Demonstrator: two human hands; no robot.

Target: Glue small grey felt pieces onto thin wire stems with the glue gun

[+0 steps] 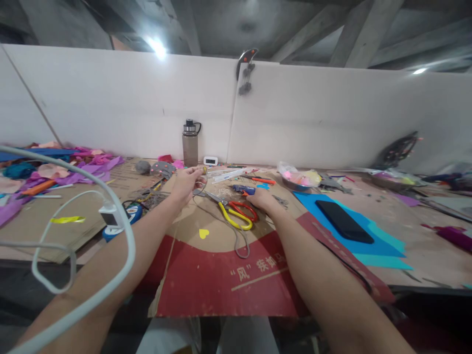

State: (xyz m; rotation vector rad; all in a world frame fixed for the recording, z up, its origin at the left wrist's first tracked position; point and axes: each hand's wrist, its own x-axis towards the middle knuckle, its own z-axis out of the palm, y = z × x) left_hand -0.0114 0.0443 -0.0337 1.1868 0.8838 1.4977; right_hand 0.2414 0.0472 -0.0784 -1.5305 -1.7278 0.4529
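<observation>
My left hand (187,184) is closed in a pinch on a thin grey cord with a small yellowish bit at the fingertips. The cord (241,248) trails down over the cardboard and ends in a loop. My right hand (261,199) is wrapped round a blue glue gun (242,189) with an orange trigger, its nozzle pointing left. Between the hands lie scissors (236,220) with yellow and red handle loops. A yellow paper heart (203,233) rests on the red-and-brown cardboard (221,285) nearer to me.
A bottle (190,147) and a small white device (210,161) stand at the back. Coloured scraps (55,169) heap up on the left. A phone (342,221) lies on blue sheets at right, below a filled bowl (298,182). A white cable (127,236) arches across the left foreground.
</observation>
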